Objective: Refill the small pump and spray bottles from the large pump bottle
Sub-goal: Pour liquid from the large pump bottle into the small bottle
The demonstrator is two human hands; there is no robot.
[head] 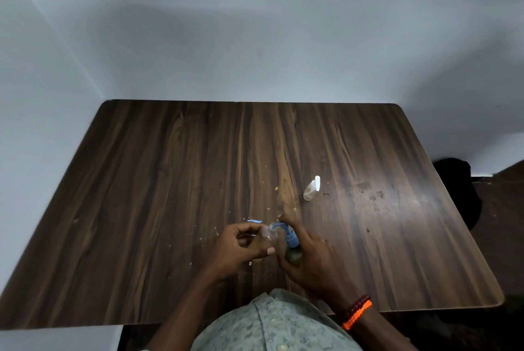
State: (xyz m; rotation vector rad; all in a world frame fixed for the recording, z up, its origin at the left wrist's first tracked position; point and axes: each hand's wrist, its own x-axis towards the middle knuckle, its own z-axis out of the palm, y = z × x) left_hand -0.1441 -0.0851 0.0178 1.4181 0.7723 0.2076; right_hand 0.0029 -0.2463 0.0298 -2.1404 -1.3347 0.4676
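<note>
Near the front edge of the dark wood-grain counter (170, 180), the right hand (309, 254) is wrapped around the olive-tinted large bottle with a blue pump head (292, 248), its forefinger reaching up over the top of the pump. The left hand (241, 245) closes its fingers and thumb round the clear small plastic bottle with an open neck (268, 234), tipping that neck toward the blue spout so the two nearly touch.

By the look of it, the filling of this first small bottle is in hand: the spout is lined up and a press of the pump comes next. That press calls for a steady left grip, since the neck is narrow and a slip would spill (specks already dot the counter).

Just beyond the left hand lies a small blue piece (254, 221), likely the removed top, though too small to tell. Farther back, well apart, stands a clear small spray bottle with a white cap (312, 189).

Counted: one large pump bottle, two small bottles, two hands.
</note>
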